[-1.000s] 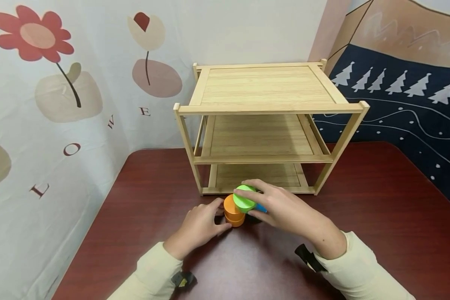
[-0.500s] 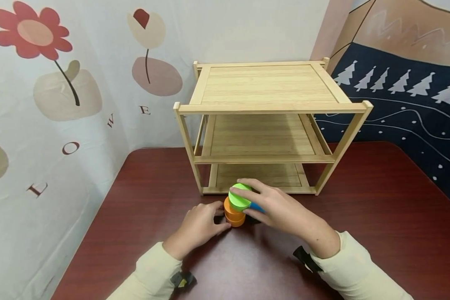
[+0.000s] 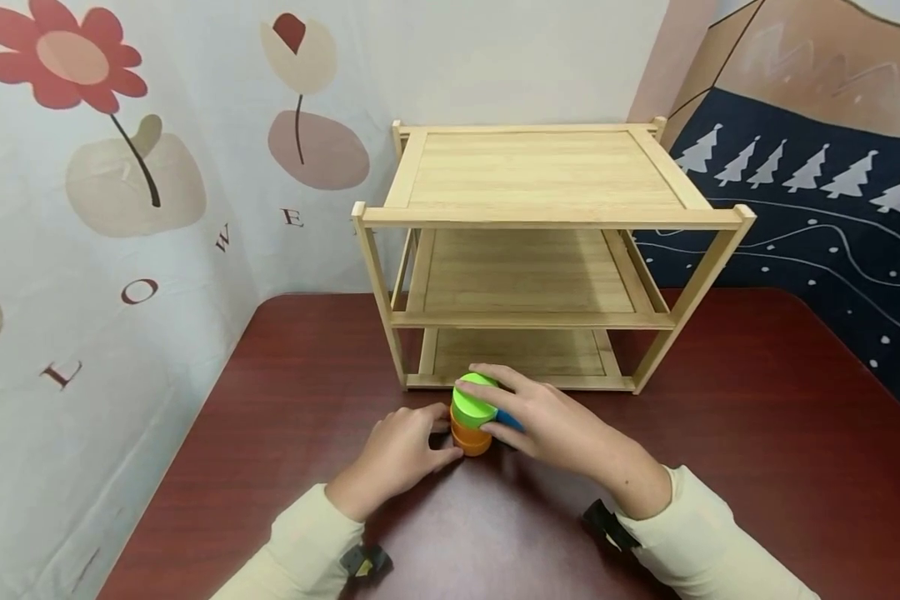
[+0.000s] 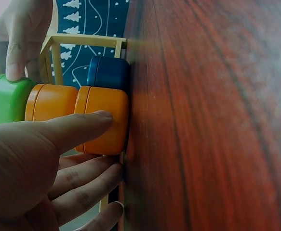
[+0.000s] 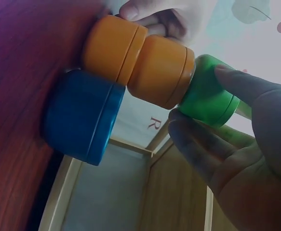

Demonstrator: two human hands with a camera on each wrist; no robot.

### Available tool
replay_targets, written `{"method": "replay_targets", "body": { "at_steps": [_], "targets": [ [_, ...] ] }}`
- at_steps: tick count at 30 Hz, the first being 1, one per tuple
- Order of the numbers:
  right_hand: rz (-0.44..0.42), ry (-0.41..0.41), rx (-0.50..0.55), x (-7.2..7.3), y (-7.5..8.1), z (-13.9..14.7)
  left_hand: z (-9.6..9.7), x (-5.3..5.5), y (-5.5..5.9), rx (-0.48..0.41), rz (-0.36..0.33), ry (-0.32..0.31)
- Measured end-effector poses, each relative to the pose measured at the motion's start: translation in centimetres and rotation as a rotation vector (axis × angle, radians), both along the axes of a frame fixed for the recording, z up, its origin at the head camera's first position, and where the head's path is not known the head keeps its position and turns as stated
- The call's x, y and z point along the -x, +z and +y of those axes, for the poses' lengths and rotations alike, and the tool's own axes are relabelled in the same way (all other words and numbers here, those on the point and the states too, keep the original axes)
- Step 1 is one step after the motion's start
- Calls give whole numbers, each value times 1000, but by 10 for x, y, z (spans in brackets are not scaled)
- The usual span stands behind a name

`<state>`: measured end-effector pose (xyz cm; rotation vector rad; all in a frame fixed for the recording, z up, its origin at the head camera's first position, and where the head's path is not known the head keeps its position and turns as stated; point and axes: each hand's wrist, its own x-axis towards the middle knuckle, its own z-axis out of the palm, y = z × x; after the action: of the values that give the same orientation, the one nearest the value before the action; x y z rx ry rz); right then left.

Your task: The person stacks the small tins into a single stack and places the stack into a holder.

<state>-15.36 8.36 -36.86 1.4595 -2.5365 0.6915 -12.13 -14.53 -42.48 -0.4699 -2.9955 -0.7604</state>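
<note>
Three small round lidded tins form a stack on the table. An orange tin [image 4: 104, 101] is at the bottom, a second orange tin [image 5: 157, 72] sits on its lid, and a green tin [image 3: 474, 403] tops them, close against the second lid. My right hand [image 3: 551, 421] pinches the green tin between thumb and fingers. My left hand [image 3: 397, 452] holds the bottom orange tin from the left, thumb on its near side and fingers behind. A dark blue tin [image 5: 80, 115] stands on the table beside the stack, mostly covered by my right hand in the head view.
A three-tier wooden shelf [image 3: 555, 218] stands just behind the tins, its front bottom rail close to them. The dark red table [image 3: 765, 467] spreads to both sides. Printed cloths [image 3: 217, 100] hang behind the table.
My right hand has moved slightly left and down with the green tin, which has gone from beside and above the upper orange tin to squarely over it. My left hand has stayed in place.
</note>
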Motion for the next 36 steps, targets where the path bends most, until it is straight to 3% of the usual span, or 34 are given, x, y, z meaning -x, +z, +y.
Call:
{"method": "replay_targets", "body": {
  "at_steps": [26, 36],
  "targets": [
    [42, -7, 8, 4, -6, -3, 1, 2, 1, 5, -6, 13],
    [8, -27, -22, 2, -5, -1, 1, 2, 1, 3, -7, 5]
  ]
}}
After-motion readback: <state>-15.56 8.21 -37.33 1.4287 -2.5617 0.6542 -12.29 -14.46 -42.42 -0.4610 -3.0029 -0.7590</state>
